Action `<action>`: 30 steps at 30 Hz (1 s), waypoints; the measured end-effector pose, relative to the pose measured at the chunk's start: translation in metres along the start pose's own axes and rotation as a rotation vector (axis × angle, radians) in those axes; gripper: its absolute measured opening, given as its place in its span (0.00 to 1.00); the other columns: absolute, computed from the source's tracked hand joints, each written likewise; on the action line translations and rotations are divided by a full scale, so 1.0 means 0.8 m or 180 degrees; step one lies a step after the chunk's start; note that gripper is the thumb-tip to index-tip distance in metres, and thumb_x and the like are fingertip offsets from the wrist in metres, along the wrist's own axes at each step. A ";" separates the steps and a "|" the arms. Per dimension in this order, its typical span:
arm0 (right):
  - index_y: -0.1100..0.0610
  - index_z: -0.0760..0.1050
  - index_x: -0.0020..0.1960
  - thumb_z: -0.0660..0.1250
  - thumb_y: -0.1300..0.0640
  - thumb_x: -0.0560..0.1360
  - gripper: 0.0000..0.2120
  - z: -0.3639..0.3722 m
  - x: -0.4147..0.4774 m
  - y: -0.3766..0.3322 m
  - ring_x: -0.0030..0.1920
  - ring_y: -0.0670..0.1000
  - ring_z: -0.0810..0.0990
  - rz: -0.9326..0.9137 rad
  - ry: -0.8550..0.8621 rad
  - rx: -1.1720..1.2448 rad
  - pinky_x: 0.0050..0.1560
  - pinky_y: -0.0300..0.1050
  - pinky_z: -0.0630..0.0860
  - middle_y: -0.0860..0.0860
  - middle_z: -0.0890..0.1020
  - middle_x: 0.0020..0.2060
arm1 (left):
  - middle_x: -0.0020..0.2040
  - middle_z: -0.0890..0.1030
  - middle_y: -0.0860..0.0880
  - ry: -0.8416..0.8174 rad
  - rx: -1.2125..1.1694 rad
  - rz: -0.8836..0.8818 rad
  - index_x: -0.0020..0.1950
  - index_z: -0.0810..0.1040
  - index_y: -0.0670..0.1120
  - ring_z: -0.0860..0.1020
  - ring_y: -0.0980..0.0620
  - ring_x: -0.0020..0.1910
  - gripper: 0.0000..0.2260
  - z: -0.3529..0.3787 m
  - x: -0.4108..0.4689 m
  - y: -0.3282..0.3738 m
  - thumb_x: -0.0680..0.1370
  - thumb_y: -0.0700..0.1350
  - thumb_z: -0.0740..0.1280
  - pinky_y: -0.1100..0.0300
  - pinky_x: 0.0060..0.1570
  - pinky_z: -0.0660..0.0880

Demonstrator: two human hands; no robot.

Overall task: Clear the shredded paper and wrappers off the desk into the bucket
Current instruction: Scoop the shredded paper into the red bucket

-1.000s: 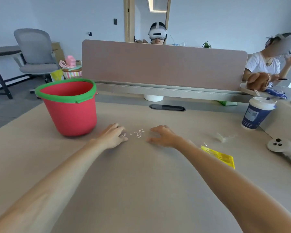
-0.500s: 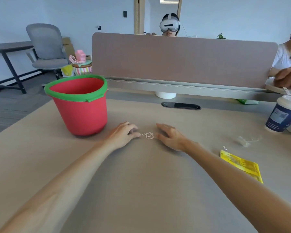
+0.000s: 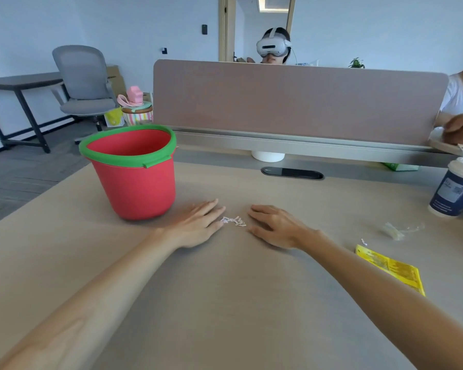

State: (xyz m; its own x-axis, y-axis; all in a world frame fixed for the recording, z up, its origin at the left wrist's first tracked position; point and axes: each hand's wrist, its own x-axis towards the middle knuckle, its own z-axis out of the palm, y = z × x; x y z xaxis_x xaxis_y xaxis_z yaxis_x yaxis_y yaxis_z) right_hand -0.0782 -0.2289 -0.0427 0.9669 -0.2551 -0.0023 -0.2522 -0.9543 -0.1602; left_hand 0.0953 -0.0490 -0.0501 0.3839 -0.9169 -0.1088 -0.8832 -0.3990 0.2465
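Two hands flat on the pale table [image 3: 225, 303], palms down, facing each other across a small heap of shredded paper [image 3: 233, 220]. Left hand [image 3: 198, 225] with fingers stretched out and close together, fingertips touching the left edge of the heap; nothing gripped. Right hand [image 3: 274, 227] likewise open, fingers extended and slightly parted, just beside the heap's right edge, holding nothing. Heap lying on the bare tabletop between the two sets of fingertips, near the base of the bucket [image 3: 134, 172]. Red bucket with green rim, upright, left of the hands and slightly beyond them; contents not visible from this angle. Further right on the table, well apart from the hands: a crumpled clear wrapper [image 3: 397, 229], a single loose scrap of paper [image 3: 363, 241] near it, and a flat yellow wrapper [image 3: 390, 269] closer to the right forearm. Blue paper cup with white lid [image 3: 456, 189] standing at the far right. Beige divider panel [image 3: 291, 102] along the far edge of the table.
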 end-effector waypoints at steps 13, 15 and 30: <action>0.50 0.60 0.74 0.55 0.39 0.77 0.29 0.004 0.009 -0.010 0.75 0.52 0.58 -0.0131 -0.0007 0.0089 0.75 0.50 0.56 0.50 0.61 0.75 | 0.79 0.54 0.52 0.0259 0.0089 0.0175 0.77 0.58 0.52 0.50 0.51 0.77 0.23 -0.002 -0.008 -0.010 0.82 0.55 0.52 0.57 0.76 0.48; 0.49 0.69 0.68 0.61 0.40 0.75 0.24 0.001 0.010 -0.002 0.70 0.53 0.65 -0.0113 0.0168 0.0339 0.70 0.52 0.63 0.49 0.70 0.69 | 0.74 0.65 0.53 0.0580 0.0174 0.0299 0.74 0.64 0.53 0.60 0.51 0.73 0.21 -0.006 -0.008 -0.023 0.81 0.54 0.56 0.57 0.73 0.57; 0.55 0.80 0.55 0.72 0.53 0.72 0.13 -0.008 0.042 -0.013 0.43 0.47 0.75 0.0027 0.0232 0.1242 0.47 0.36 0.68 0.54 0.80 0.50 | 0.45 0.75 0.54 0.0775 -0.0758 0.0067 0.57 0.80 0.52 0.74 0.51 0.46 0.13 -0.007 0.017 -0.006 0.74 0.52 0.71 0.56 0.49 0.71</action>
State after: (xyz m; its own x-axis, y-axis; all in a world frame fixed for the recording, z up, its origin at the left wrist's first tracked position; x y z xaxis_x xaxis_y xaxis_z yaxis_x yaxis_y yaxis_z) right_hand -0.0430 -0.2286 -0.0352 0.9560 -0.2866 0.0625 -0.2131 -0.8250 -0.5234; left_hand 0.1063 -0.0598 -0.0472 0.4447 -0.8870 0.1246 -0.8149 -0.3429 0.4672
